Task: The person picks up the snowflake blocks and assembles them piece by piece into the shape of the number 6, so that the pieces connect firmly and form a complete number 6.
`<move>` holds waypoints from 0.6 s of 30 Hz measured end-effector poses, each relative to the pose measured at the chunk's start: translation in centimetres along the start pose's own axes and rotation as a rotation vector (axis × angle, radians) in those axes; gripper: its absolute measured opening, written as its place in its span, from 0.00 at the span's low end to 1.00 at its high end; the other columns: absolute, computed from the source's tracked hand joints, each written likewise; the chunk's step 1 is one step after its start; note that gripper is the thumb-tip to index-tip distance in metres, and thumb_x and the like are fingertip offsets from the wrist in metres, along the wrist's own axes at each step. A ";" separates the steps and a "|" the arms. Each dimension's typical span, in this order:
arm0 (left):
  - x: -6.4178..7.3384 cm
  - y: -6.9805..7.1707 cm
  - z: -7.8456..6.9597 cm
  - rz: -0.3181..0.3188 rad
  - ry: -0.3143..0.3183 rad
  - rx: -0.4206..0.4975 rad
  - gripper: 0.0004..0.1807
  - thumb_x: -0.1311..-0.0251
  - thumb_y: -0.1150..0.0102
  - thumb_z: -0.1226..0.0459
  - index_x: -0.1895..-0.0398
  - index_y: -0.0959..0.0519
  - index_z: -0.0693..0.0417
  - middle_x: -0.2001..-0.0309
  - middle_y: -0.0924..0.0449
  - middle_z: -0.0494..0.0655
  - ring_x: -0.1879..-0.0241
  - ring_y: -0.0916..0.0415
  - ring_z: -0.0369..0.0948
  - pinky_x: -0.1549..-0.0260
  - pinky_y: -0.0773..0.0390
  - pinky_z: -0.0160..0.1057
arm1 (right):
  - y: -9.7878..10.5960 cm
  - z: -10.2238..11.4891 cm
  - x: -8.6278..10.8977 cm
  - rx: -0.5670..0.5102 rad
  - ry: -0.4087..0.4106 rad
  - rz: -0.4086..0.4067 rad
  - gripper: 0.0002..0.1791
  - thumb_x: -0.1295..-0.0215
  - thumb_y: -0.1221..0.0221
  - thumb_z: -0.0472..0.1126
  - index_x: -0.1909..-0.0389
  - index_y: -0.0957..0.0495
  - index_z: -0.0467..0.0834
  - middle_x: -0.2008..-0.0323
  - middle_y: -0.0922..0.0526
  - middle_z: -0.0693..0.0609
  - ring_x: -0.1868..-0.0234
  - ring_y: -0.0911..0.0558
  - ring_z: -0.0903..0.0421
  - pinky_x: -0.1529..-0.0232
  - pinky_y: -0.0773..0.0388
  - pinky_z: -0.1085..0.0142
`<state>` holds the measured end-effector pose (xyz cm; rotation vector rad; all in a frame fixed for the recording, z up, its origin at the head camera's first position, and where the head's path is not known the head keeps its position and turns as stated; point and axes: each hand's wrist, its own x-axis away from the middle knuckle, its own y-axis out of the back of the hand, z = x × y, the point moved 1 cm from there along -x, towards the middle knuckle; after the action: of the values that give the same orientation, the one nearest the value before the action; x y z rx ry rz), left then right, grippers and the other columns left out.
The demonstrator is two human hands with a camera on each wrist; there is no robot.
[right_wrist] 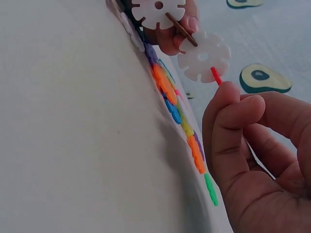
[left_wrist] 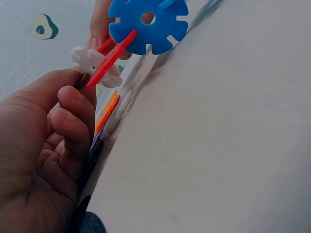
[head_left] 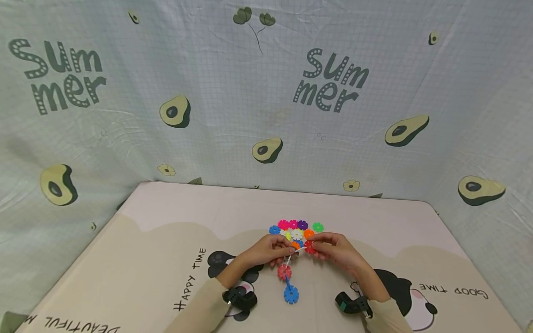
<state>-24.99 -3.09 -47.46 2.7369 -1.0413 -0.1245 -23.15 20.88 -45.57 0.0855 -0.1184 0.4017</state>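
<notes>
Notched plastic discs slot together into a chain between the hands. My left hand [head_left: 266, 249] pinches the chain at a brown disc [right_wrist: 181, 30], its other fingers curled. From there a white disc, a red disc [head_left: 284, 272] and a blue disc [head_left: 291, 294] hang toward me. On the other side of the brown disc, a second white disc [right_wrist: 204, 57] joins a small red disc [head_left: 309, 247]. My right hand [head_left: 339, 249] pinches that red disc between thumb and fingertips, which hide most of it in the right wrist view.
Loose discs in several colours lie grouped just beyond the hands, including a purple disc [head_left: 302, 225], a green disc [head_left: 318, 227] and a blue disc [head_left: 275, 230]. A printed cloth covers the table [head_left: 145, 259]. Behind it hangs a patterned curtain [head_left: 216, 152].
</notes>
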 end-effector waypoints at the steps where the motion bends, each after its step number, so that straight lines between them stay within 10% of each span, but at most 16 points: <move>1: 0.0 0.0 0.0 0.001 -0.003 -0.006 0.10 0.33 0.43 0.66 0.61 0.22 0.69 0.82 0.28 0.40 0.87 0.35 0.32 0.86 0.33 0.27 | 0.0 0.0 0.0 0.008 0.009 -0.004 0.19 0.31 0.43 0.34 0.47 0.26 0.23 0.68 0.17 0.53 0.72 0.21 0.62 0.67 0.22 0.72; 18: 0.1 -0.2 -0.1 0.021 -0.006 -0.032 0.08 0.32 0.45 0.68 0.64 0.25 0.69 0.82 0.29 0.41 0.86 0.34 0.32 0.82 0.30 0.26 | -0.6 -0.8 -0.4 0.071 0.043 -0.048 0.17 0.34 0.41 0.32 0.50 0.24 0.22 0.75 0.17 0.51 0.77 0.21 0.63 0.70 0.22 0.72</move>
<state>-24.78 -2.98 -47.36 2.6974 -1.0606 -0.1451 -23.22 20.21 -46.49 0.1492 -0.0595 0.3599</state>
